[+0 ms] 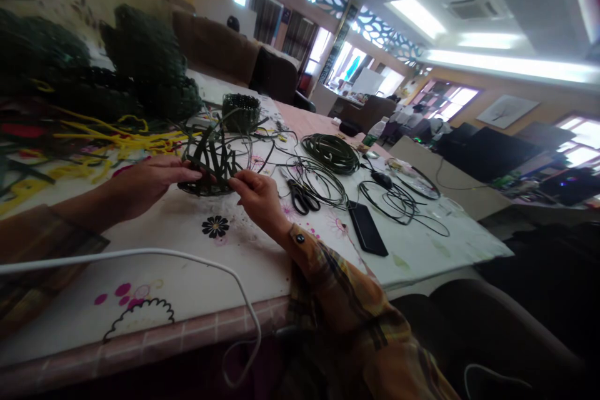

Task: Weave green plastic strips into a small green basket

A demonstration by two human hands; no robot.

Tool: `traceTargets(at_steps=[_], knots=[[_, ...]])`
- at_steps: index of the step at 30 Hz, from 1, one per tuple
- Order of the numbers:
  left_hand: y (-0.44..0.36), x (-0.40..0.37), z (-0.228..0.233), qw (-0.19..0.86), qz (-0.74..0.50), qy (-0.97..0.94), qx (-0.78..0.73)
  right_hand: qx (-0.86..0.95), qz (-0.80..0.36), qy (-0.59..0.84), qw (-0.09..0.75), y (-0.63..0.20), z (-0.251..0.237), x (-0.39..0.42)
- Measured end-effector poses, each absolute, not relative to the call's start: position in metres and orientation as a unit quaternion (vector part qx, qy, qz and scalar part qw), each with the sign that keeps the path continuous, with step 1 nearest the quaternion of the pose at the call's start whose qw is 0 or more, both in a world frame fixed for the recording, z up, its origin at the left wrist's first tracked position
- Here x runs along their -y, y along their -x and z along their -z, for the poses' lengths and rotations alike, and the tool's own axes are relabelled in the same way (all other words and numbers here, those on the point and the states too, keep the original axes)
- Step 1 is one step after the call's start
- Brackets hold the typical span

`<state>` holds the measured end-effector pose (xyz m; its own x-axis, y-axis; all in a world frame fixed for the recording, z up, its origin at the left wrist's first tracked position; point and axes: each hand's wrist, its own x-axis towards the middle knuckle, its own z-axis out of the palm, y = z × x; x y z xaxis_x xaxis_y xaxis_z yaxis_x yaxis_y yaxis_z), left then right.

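A partly woven basket (209,162) of dark green strips sits on the table in front of me, loose strip ends standing up from it. My left hand (152,182) grips its left side, the thumb laid along the strips. At its right side my right hand (257,194) pinches a dark green strip between thumb and fingers. Just behind stands a round woven basket (241,114) with a neat rim. Black-handled scissors (302,197) lie to the right of my right hand.
Coiled green strip (330,153) and loose black loops (398,203) spread to the right, with a dark phone (367,229) near them. Yellow strips (126,137) and dark green woven bundles (145,62) crowd the left. A white cable (187,254) crosses the foreground. A bottle (375,131) stands farther back.
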<state>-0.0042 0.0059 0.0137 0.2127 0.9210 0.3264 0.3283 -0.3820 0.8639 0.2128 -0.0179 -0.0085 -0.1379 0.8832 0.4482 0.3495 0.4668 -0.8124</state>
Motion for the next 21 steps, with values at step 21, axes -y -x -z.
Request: traceTargets(at_steps=[21], knots=[[0.004, -0.004, -0.011, 0.508, -0.426, -0.589, -0.462, 0.695, -0.321, 0.382, 0.518, -0.22, 0.007, 0.016]])
